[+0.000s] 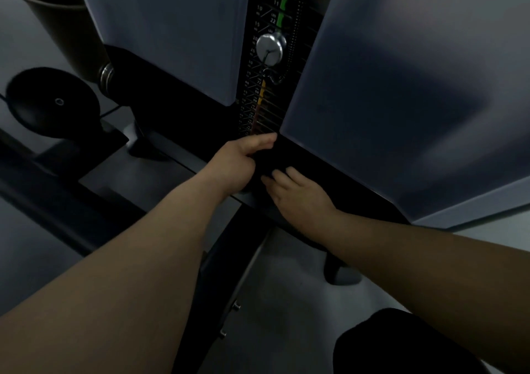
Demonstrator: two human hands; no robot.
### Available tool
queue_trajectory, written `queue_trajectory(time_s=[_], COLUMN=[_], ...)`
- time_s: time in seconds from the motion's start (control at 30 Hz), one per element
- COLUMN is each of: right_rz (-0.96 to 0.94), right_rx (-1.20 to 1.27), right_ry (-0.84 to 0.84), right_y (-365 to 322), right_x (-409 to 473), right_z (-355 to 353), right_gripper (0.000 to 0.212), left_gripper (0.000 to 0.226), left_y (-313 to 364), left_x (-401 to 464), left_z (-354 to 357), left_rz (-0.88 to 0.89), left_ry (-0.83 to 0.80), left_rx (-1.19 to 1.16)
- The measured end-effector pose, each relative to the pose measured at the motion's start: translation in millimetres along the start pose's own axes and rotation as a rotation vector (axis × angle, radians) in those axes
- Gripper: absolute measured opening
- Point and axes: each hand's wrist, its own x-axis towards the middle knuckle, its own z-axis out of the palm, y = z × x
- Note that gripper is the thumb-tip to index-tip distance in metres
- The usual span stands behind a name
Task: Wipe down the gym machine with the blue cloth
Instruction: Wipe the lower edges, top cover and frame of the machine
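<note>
Both hands, left hand (pixel 239 163) and right hand (pixel 298 193), press a dark cloth (pixel 268 163) at the gym machine (pixel 387 92) base; grip unclear. Knuckles could snag the weight pin (pixel 271 48) at twelve o'clock.

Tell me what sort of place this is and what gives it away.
Most likely a gym. A numbered weight stack with a silver selector pin runs between two grey shrouds, and a round black pad sits to the left. Both hands work at the dark base below.

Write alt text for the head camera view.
Both hands reach the dark base ledge of a weight-stack machine: left hand curled at its edge, right hand flat. No cloth is discernible in the dim light. The selector pin sits above.
</note>
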Motion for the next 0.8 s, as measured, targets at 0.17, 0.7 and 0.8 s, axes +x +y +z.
queue_trajectory(time_s=[0.17,0.7,0.8], right_rz=[-0.107,0.469,0.484], right_rx=[-0.070,0.309,0.280], right_ry=[-0.132,0.433,0.413], right_y=[-23.6,6.8,9.9], right_x=[5.0,-85.5,-109.7], right_z=[18.6,18.1,21.3], right_gripper=[0.065,0.039,0.041], left_gripper=[0.078,0.055,0.059], left_y=[1.4,5.8,3.2], left_x=[-1.9,-16.8,-14.7], left_z=[0.9,65.3,76.2], left_rz=[-0.024,-0.096,-0.127], left_ry=[-0.025,0.358,0.379], left_rx=[0.007,-0.120,-0.123])
